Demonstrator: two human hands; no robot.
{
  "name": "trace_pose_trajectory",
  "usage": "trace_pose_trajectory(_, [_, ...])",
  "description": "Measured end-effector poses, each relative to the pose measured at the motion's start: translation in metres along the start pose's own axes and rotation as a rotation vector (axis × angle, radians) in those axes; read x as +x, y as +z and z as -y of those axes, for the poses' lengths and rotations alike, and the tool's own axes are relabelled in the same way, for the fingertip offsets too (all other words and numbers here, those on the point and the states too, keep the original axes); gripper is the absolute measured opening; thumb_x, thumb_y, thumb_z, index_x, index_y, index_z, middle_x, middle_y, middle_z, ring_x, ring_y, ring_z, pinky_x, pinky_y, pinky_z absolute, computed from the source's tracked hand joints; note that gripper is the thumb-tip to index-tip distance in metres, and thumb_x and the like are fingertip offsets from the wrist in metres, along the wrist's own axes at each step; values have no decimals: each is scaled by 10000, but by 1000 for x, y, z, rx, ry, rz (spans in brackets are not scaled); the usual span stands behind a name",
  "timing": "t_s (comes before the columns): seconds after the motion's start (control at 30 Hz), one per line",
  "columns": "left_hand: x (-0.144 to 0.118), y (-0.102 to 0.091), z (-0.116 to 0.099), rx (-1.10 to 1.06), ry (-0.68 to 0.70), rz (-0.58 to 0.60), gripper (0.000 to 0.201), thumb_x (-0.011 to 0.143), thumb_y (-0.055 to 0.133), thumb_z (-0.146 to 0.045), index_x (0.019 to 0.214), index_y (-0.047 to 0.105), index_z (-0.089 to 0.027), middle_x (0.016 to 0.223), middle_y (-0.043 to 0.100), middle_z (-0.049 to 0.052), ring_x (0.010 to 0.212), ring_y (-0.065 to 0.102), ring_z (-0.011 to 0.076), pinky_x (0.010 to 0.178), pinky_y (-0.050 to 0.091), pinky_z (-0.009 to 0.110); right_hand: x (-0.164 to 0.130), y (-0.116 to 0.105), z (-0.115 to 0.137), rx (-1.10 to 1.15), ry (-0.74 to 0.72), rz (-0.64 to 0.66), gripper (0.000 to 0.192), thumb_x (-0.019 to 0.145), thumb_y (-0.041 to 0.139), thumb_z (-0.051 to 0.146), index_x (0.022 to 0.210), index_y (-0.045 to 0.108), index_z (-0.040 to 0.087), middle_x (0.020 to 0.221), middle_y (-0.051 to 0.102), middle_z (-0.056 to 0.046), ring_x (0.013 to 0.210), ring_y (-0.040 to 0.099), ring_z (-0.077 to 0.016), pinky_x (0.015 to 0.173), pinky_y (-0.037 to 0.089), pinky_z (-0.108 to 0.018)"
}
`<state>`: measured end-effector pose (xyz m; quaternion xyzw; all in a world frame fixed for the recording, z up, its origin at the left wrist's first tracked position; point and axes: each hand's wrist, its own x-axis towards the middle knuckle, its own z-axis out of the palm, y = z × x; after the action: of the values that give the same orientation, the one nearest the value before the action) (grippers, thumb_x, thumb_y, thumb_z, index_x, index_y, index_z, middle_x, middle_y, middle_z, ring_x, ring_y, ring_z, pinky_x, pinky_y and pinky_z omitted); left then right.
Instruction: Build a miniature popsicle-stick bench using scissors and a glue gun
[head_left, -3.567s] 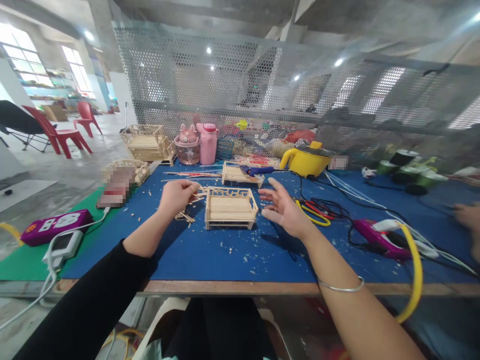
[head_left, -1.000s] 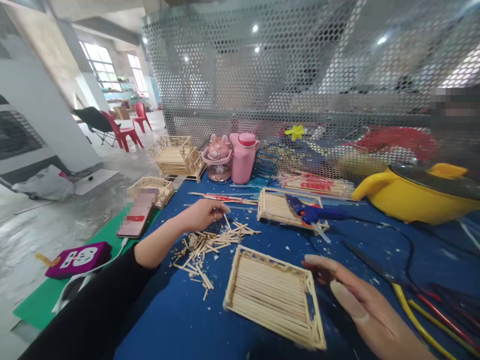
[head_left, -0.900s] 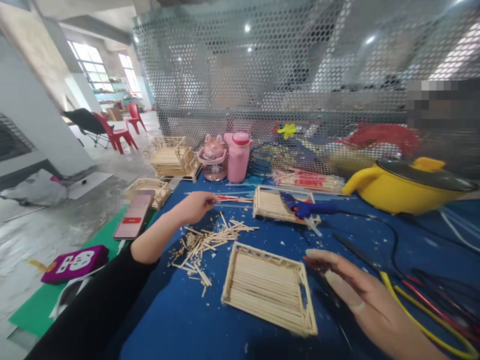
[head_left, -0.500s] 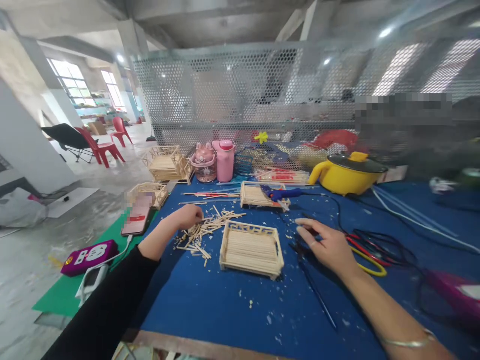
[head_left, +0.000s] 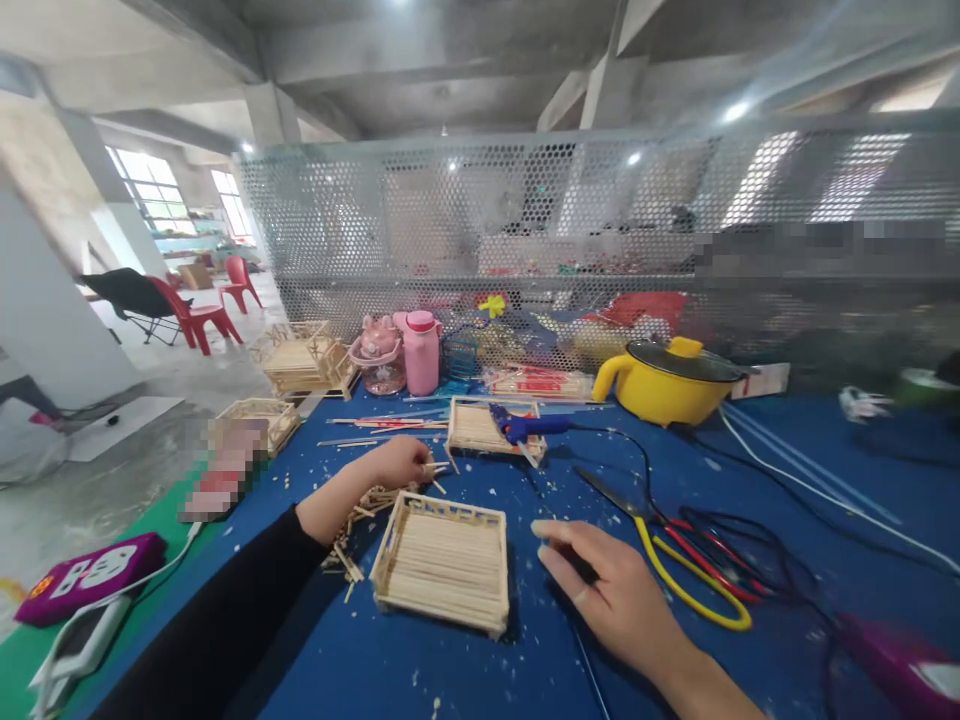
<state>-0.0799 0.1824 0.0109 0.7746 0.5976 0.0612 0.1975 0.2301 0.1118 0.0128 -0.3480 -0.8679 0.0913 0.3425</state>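
A small bed-like frame of wooden sticks (head_left: 442,562) lies on the blue table mat (head_left: 480,680) in front of me. My left hand (head_left: 399,463) is closed over short wooden sticks (head_left: 433,470), just beyond the frame's far left corner and above a loose pile of sticks (head_left: 352,515). My right hand (head_left: 609,595) rests flat on the mat to the right of the frame, fingers apart and pointing left, holding nothing.
A blue glue gun (head_left: 521,426) lies on a second stick frame (head_left: 480,430). Yellow-handled cutters (head_left: 660,555) and cables lie at right. A yellow pot (head_left: 664,380), pink bottles (head_left: 420,352), more stick models (head_left: 304,362), a phone (head_left: 225,482) and a purple power strip (head_left: 82,578) surround the work area.
My view shifted and the frame now sits nearer. My left hand drew back from the pile with sticks in it. My right hand slid closer to the frame's right side.
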Motion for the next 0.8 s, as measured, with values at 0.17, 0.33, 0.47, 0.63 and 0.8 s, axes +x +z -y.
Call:
trace_pose_trajectory(0.17, [-12, -20, 2, -261, -4, 71, 393, 821, 469, -475, 811, 675, -140, 693, 645, -5, 620, 529, 112, 587, 387, 200, 1, 1, -4, 34, 74, -13, 203, 865, 517, 333, 956, 675, 244, 904, 730, -29, 801, 696, -160, 715, 570, -240])
trace_pose_trajectory(0.33, [-26, -33, 16, -206, -40, -57, 485, 903, 289, -486, 836, 632, -149, 793, 669, 33, 697, 571, 144, 657, 421, 235, 4, -1, -5, 11, 100, -15, 213, 857, 521, 360, 930, 688, 249, 872, 738, -16, 780, 703, -162, 690, 576, -222])
trace_pose_trajectory(0.47, [-34, -52, 40, -11, -113, -162, 315, 863, 407, -348, 931, 663, -179, 942, 698, 37, 846, 601, 165, 747, 415, 235, 3, -3, -11, -42, 62, 7, 210, 829, 557, 378, 965, 683, 280, 890, 729, -13, 796, 696, -181, 714, 575, -253])
trace_pose_trajectory(0.63, [-17, -49, 36, 125, -23, 59, 185, 725, 576, -257, 808, 727, -190, 833, 733, 29, 753, 631, 159, 667, 414, 217, 4, -2, -18, -122, 26, -66, 216, 830, 552, 386, 976, 680, 290, 874, 721, -18, 772, 686, -198, 757, 560, -313])
trace_pose_trajectory(0.8, [-8, -21, 13, 209, 38, 97, 135, 698, 605, -224, 734, 721, -167, 765, 728, 70, 698, 630, 187, 599, 407, 243, 10, 2, -21, -186, 48, -98, 212, 856, 523, 352, 961, 677, 250, 894, 726, -22, 807, 687, -189, 779, 554, -312])
